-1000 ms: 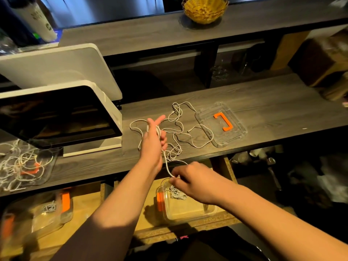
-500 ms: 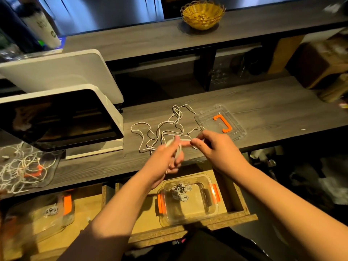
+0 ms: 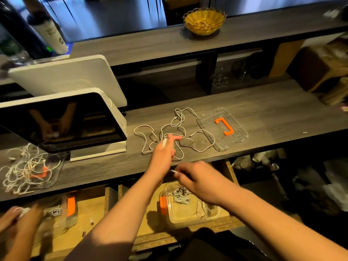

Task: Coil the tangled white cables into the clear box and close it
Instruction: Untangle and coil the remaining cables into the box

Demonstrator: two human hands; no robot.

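Observation:
A tangle of white cable (image 3: 175,132) lies spread on the grey wooden counter. My left hand (image 3: 163,151) rests on its near side with a few turns of cable wrapped around the fingers. My right hand (image 3: 197,178) is lower, at the counter's front edge, pinching a cable end between thumb and fingers. Right under that hand, in an open drawer, sits the clear box (image 3: 188,206) with orange latches and a small coil of white cable inside. The clear lid (image 3: 222,129) with an orange handle lies on the counter to the right of the tangle.
A white-framed screen (image 3: 62,119) stands at the left. A clear lid piled with white cables (image 3: 30,170) lies below it. Another person's hands (image 3: 17,221) work at a second clear box (image 3: 62,213) in the left drawer. A yellow wicker basket (image 3: 205,20) sits on the upper shelf.
My right hand has dropped from beside my left hand down to the counter's front edge over the box, pulling the cable end with it. My left hand shifted forward onto the tangle.

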